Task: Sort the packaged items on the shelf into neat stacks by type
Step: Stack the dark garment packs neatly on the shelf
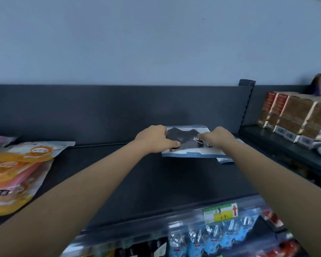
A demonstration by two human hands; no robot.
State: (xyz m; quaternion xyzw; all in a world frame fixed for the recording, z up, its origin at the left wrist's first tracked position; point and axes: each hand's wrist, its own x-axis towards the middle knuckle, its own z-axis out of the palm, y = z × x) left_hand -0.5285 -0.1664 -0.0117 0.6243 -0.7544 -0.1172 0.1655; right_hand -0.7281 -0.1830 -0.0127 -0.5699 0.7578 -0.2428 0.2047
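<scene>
- from the head camera, both bare arms reached forward over a dark shelf (137, 179) towards its back panel (100, 108).
- the left hand (154, 140) held the left edge of a blue-and-white packet (185, 138) with a dark garment showing through its front. the thumb lay on top and the fingers curled over the far side.
- the right hand (219, 139) gripped the same packet at its right side, fingers bent down onto its face.
- the packet sat at the back of the shelf, right of centre and close to the back panel. i couldn't tell whether it lay flat or was raised a little.
- a second packet (225, 160) of the same blue and white poked out from under it at the near right corner.
- well apart at the left end of the shelf lay a loose pile of orange and pink pouches (17, 164), overlapping and askew.
- on the next shelf bay to the right stood a row of brown cartons (295, 117), upright and side by side.
- a green and yellow price tag (220, 212) with a red arrow sat on the shelf's front rail.
- water bottles (211, 238) with blue labels stood on the level below, blurred.
</scene>
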